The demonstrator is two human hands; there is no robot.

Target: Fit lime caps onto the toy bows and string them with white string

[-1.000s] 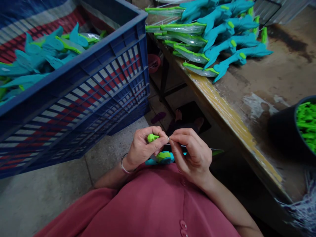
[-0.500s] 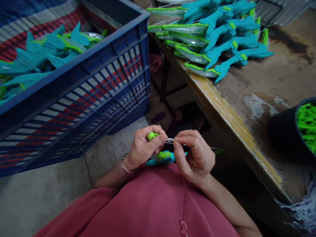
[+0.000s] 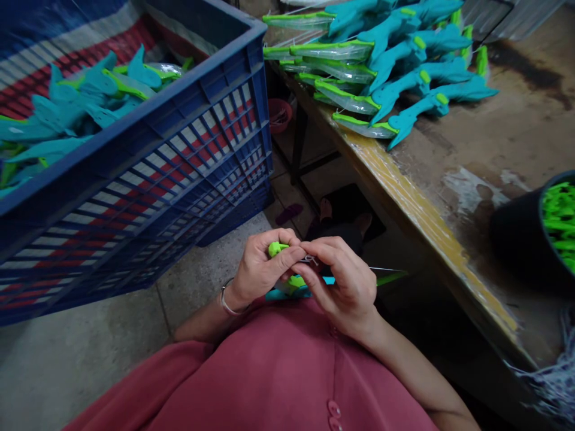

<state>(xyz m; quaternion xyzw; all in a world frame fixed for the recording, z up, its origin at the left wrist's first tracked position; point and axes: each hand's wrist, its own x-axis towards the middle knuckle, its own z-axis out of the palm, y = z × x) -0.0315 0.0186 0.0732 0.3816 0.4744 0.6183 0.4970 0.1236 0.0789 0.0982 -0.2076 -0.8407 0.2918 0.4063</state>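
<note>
the left hand (image 3: 258, 263) pinches a small green piece (image 3: 275, 249) while the right hand (image 3: 345, 280) pinches a white string (image 3: 309, 258) above a teal-and-green part (image 3: 294, 287).

Worn brown table (image 3: 453, 161), teal and green plastic pieces (image 3: 393, 57) heaped on top, black bucket (image 3: 514, 239) of green parts (image 3: 561, 221)

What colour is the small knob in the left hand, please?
The small knob is bright lime green, best seen in the head view.
</note>
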